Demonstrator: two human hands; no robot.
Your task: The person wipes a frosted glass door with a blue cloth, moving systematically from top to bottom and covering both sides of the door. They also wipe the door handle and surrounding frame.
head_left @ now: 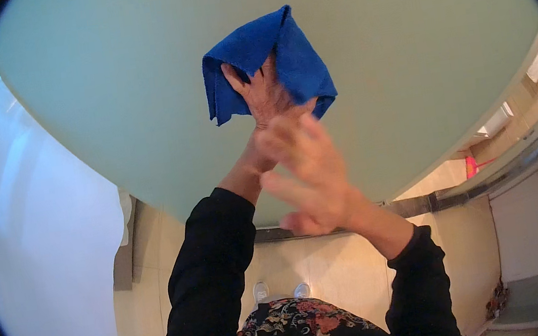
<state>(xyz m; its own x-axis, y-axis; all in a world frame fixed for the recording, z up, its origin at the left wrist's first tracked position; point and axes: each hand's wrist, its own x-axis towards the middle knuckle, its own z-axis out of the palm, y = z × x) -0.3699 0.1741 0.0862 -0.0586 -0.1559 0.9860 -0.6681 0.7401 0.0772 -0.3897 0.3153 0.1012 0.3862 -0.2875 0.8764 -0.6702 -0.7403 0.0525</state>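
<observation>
Pale tiled floor [336,261] below me, white shoes [302,291] on it, a bright white expanse [42,252] to my left, something small and pink [471,166] off right. And here's my right hand [311,176], blurred, fingers apart, cutting across my view of my left wrist! Smooth pale green surface [405,68] ahead, and there on it, the deep blue cloth [306,61], soft, folded, peaked at its far corner, partly covering my left hand [266,97]: visible fingers spread, tips hidden, can't tell if they're gripping.
</observation>
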